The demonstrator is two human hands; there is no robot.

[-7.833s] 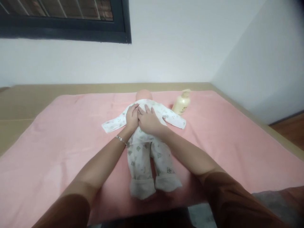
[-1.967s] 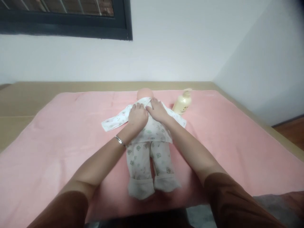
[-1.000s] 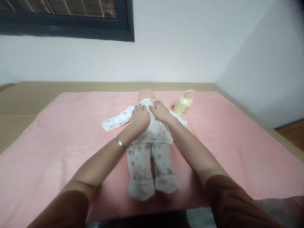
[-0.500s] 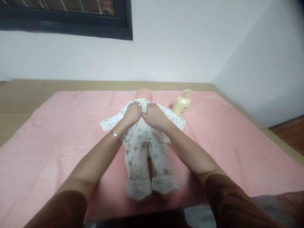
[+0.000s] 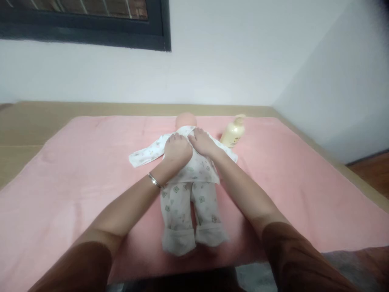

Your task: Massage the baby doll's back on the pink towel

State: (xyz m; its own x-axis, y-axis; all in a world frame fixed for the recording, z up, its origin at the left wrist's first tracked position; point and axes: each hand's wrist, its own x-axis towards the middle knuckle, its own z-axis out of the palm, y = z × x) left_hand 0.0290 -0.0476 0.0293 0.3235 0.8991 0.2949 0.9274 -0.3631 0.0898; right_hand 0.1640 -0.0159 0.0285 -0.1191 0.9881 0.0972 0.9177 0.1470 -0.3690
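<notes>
A baby doll (image 5: 186,120) with a bare, smooth head lies stretched out, its head away from me and its legs toward me. It wears a white patterned shirt (image 5: 202,172) and white patterned trousers (image 5: 179,202) with turned-up cuffs. My left hand (image 5: 178,150), a silver bracelet at its wrist, rests palm down across the middle of the torso, fingers pointing forward and looking foreshortened. Beside it, slightly higher, my right hand (image 5: 203,142) lies on the upper right of the torso with fingers extended. The doll's face does not show.
A pale yellow pump bottle (image 5: 233,132) stands just right of the doll's shoulder. Under everything a pink cloth (image 5: 288,174) covers a tan surface (image 5: 45,121). Behind rises a white wall (image 5: 219,61) with a dark-framed window (image 5: 91,36) at upper left.
My left hand has slid rightward and a little toward me, to the middle of the torso. My right hand has shifted slightly right. More of the doll's left-hand sleeve shows.
</notes>
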